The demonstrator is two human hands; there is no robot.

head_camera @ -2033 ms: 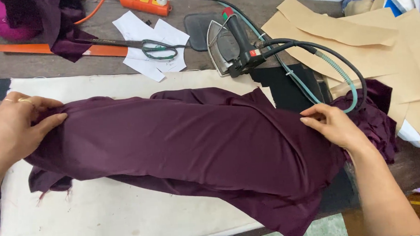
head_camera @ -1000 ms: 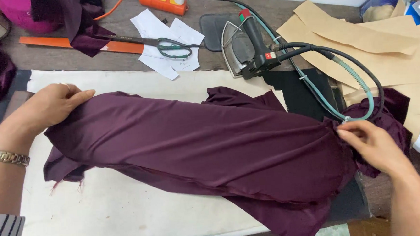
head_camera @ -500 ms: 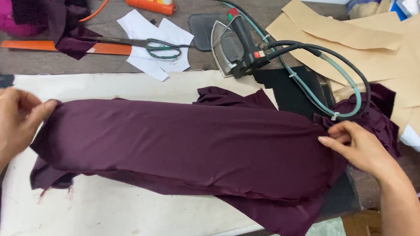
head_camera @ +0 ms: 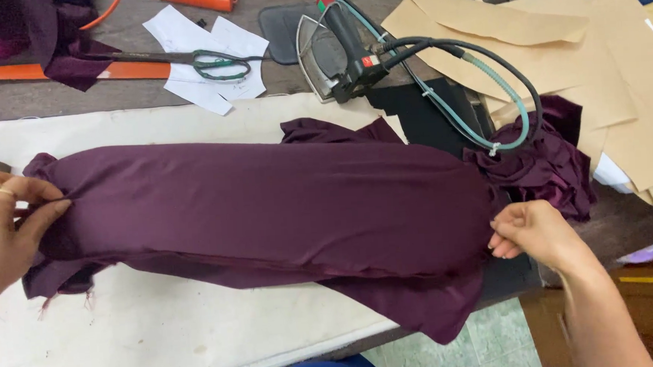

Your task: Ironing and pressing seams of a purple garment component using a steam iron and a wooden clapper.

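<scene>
The dark purple fabric lies stretched across the middle of the frame on the cream pressing pad, its lower right corner hanging past the pad's edge. Your left hand, at the left edge, pinches the cloth's end between thumb and fingers. Your right hand, at the right, grips the opposite end with curled fingers. Just above the cloth's right end sits a steam iron with looping hoses; more purple cloth is bunched beside it. Scissors rest on white paper at upper left, tan pattern sheets at upper right.
</scene>
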